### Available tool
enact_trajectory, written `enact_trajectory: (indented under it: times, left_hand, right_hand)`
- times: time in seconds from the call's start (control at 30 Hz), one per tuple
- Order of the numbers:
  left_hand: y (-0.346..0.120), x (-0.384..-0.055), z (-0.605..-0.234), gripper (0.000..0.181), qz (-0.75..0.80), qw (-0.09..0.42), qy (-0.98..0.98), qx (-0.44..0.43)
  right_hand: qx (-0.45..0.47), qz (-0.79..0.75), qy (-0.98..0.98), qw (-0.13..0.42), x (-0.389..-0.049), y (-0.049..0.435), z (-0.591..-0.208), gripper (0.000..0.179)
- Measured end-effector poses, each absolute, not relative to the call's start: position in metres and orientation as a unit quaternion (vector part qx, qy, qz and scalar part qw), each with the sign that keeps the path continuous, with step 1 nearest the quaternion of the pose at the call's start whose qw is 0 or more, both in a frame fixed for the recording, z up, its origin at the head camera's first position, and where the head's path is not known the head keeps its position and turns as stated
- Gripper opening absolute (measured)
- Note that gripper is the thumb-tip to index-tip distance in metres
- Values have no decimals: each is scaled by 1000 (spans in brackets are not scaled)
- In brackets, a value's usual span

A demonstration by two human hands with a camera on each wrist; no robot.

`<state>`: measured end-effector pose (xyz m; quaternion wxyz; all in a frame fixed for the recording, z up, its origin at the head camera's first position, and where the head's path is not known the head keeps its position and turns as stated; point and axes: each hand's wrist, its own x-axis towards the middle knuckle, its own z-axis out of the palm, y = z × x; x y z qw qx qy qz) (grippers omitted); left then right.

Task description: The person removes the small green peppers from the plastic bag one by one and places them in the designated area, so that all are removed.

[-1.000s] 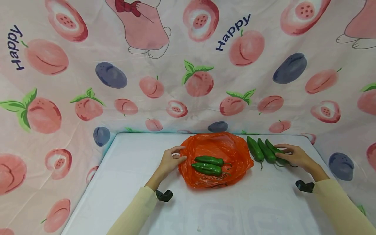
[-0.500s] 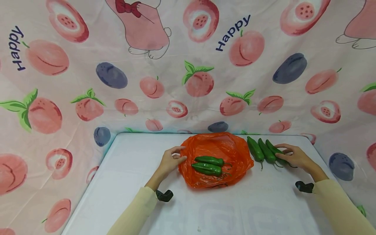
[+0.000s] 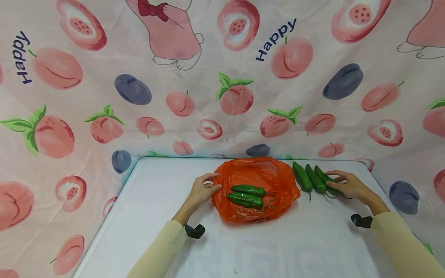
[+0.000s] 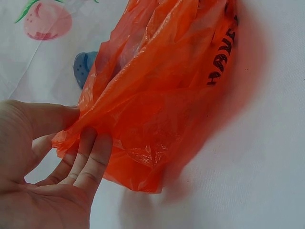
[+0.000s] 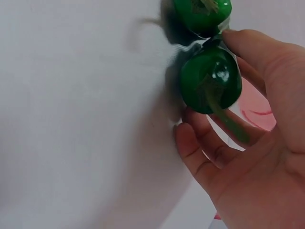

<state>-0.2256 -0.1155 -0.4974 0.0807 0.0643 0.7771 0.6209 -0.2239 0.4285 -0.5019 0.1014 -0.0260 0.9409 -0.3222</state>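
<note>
An orange plastic bag (image 3: 274,173) lies spread open on the table, with two long green peppers (image 3: 245,200) on it, side by side. My left hand (image 3: 201,191) pinches its left edge; in the left wrist view the thumb is on one side of the film (image 4: 128,119) and the fingers on the other. Right of the bag lie three more green peppers in a slanted row. The rightmost pepper (image 3: 322,175) is held by my right hand (image 3: 351,188), thumb and fingers curled around it. In the right wrist view its stem end (image 5: 209,81) faces the camera, close to the neighbouring pepper (image 5: 202,14).
A white-covered table (image 3: 260,251) bears everything and ends at the fruit-printed cloth (image 3: 208,77) hanging behind it. Dark wrist-worn devices show at the left cuff (image 3: 194,231) and right cuff (image 3: 361,221).
</note>
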Motion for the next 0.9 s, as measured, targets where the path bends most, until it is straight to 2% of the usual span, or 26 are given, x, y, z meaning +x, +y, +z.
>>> enact_trajectory:
  times: [0.53,0.9]
  left_hand:
    - [-116,-227,-500,39,621,84,777,61]
    - [-116,-227,-499,40,618,78,780,64]
  right_hand:
    - [-65,-283,948,130,-221,433,-483,72]
    - [-92,-261,956,102,-216,430,-468,68]
